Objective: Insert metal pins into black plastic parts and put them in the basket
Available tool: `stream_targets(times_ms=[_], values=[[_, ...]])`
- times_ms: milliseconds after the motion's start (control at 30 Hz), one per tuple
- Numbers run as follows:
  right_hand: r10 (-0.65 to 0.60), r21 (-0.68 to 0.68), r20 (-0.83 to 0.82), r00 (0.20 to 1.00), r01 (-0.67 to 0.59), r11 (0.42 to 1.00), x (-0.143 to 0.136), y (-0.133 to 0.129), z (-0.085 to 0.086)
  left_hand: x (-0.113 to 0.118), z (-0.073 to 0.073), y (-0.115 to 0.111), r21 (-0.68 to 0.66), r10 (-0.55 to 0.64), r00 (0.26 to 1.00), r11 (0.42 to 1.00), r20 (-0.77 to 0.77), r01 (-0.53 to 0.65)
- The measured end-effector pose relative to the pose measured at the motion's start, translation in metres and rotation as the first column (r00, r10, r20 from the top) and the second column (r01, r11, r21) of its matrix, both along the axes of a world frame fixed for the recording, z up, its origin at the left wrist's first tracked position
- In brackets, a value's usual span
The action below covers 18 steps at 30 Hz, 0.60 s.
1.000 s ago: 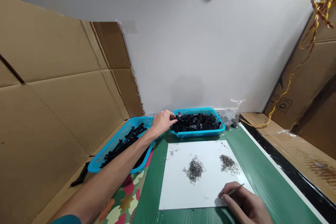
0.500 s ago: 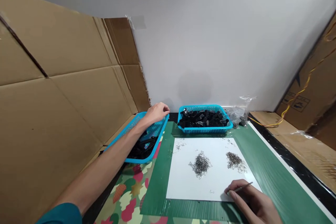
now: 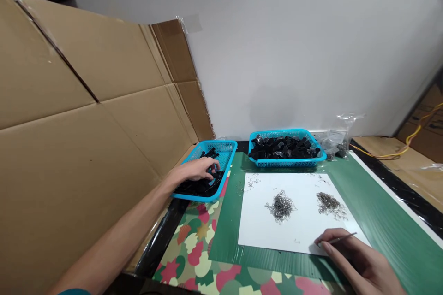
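Note:
My left hand point(image 3: 200, 169) reaches into the left blue basket point(image 3: 226, 147), just over the black pieces point(image 3: 197, 186) in it. Its fingers curve downward with a gap between them and the thumb, and I see nothing held. My right hand point(image 3: 356, 258) is closed around a thin metal tool point(image 3: 343, 238), perhaps tweezers, above the lower right edge of a white sheet point(image 3: 258, 235). Two piles of small bent metal wire parts lie on the sheet, one pile point(image 3: 281, 206) near the middle and another pile point(image 3: 328, 203) at the right.
A second blue basket point(image 3: 287, 162), full of black and clear pieces, stands at the back. Beside it are clear plastic bags point(image 3: 335, 143). Cardboard point(image 3: 131, 133) walls off the left side. A green mat point(image 3: 224, 235) lies under the sheet, over a patterned cover point(image 3: 204, 258).
My left hand has dropped from the far rim of the left basket down toward the black pieces, its fingers parting. The right hand keeps its hold. The view has turned slightly left.

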State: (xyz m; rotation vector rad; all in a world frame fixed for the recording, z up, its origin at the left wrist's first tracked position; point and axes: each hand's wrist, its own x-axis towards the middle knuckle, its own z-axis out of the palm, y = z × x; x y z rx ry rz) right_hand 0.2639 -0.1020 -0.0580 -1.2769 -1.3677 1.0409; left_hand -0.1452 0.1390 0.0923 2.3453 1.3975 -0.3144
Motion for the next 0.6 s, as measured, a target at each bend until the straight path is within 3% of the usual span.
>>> stream_targets(times_ms=[167, 333, 600], values=[[-0.088, 0.031, 0.025, 0.996, 0.088, 0.996, -0.004, -0.001, 0.003, -0.012, -0.003, 0.002, 0.084, -0.009, 0.999, 0.996, -0.034, 0.012], [-0.150, 0.037, 0.052, 0.987, 0.148, 0.988, -0.009, -0.002, -0.002, -0.019, -0.002, 0.008, 0.269, 0.016, 1.000, 0.963, -0.001, -0.016], [-0.167, -0.003, 0.196, 0.966, 0.171, 0.985, -0.018, -0.010, 0.024, -0.017, 0.004, 0.001, 0.499, 0.094, 0.985, 0.853, 0.145, -0.155]])
